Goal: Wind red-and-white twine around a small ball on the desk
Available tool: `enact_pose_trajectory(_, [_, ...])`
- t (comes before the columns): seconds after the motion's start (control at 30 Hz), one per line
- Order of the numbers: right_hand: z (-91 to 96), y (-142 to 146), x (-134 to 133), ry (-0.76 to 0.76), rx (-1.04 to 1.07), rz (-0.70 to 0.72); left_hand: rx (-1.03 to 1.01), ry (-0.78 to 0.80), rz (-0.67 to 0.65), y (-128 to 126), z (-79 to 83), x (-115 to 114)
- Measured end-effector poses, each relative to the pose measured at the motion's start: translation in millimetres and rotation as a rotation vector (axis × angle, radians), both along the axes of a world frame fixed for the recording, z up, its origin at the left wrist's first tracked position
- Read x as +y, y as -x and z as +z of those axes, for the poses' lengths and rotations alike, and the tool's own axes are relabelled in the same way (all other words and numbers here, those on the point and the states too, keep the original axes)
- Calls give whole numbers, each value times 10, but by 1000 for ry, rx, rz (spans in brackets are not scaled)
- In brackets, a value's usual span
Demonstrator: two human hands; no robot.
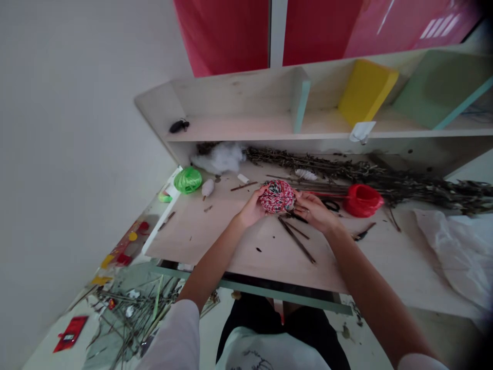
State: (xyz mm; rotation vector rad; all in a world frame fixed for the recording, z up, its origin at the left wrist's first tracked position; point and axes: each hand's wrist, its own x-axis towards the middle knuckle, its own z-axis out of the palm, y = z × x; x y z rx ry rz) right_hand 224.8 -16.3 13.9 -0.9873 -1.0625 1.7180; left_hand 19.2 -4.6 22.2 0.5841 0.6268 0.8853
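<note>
Between my two hands, just above the table, is a ball of yarn (277, 196) in mixed red, white and dark strands. My left hand (252, 209) grips its left side, with the fingers partly behind it. My right hand (315, 211) is closed at the ball's right edge, its fingertips against the strands. Right of that hand stands a roll of red plastic twine (362, 201), and a red strand runs from it toward my right hand. Black scissor handles (331, 205) show beside the right hand. Thin brown sticks (296, 239) lie below the ball.
A green twine roll (187, 180), a pale wrapped bundle (207, 188) and white stuffing (221, 157) sit at the left. Dried branches (316, 163) line the back under a shelf (239, 128). A clear plastic bag (458, 246) lies right. Sticks litter the floor (131, 313).
</note>
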Motion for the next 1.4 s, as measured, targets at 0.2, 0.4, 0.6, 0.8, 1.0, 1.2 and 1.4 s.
enact_pose_trajectory(0.2, [-6,-1,-12,26,45,-50,-16,4,-2,-4,15,-5])
enact_pose_trajectory(0.4, [-2,17,-17,-1,54,-38,31,46,-36,-13,-28,34])
enact_pose_trajectory(0.6, [38,20,-32,-15,45,-34,39,34,-59,6,-9,24])
enact_pose_trajectory(0.8, [34,18,-33,-13,64,-39,36,64,-45,7,9,36])
enact_pose_trajectory(1.0, [55,36,-52,-27,102,8,25,62,-121,11,5,48])
enact_pose_trajectory(1.2, [86,53,-82,-24,129,11,219,25,-7,-25,83,18])
enact_pose_trajectory(1.4, [72,54,-61,-20,105,0,286,8,213,-73,59,3])
